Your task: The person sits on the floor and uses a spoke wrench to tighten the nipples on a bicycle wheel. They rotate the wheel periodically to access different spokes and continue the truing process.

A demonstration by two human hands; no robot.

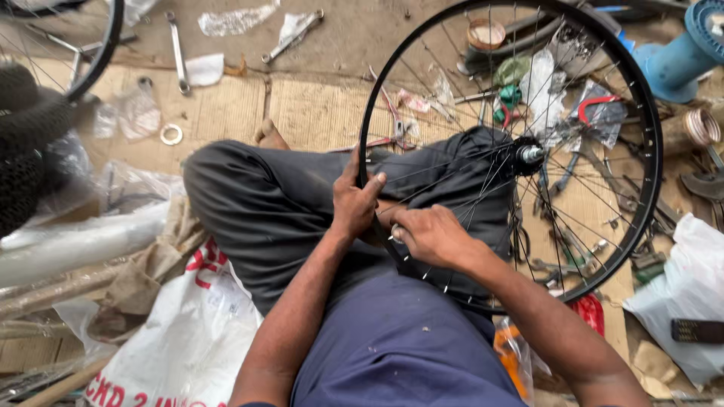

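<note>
A black bicycle wheel rim (pixel 654 143) with thin steel spokes and a central hub (pixel 528 154) rests across my lap, over my grey trousers. My left hand (pixel 356 202) grips the near-left arc of the rim, thumb over its edge. My right hand (pixel 431 235) sits just right of it on the rim, fingers pinched on a small silvery part, perhaps a spoke nipple or small tool, at the rim's inner side. The two hands nearly touch.
Spanners (pixel 178 53) and plastic wrappers lie on the floor ahead. Tools and pliers with red handles (pixel 596 105) are scattered behind the spokes. A blue stand (pixel 679 60) is far right, another wheel (pixel 90 45) and tyres far left, white sacks (pixel 188 332) beside my knee.
</note>
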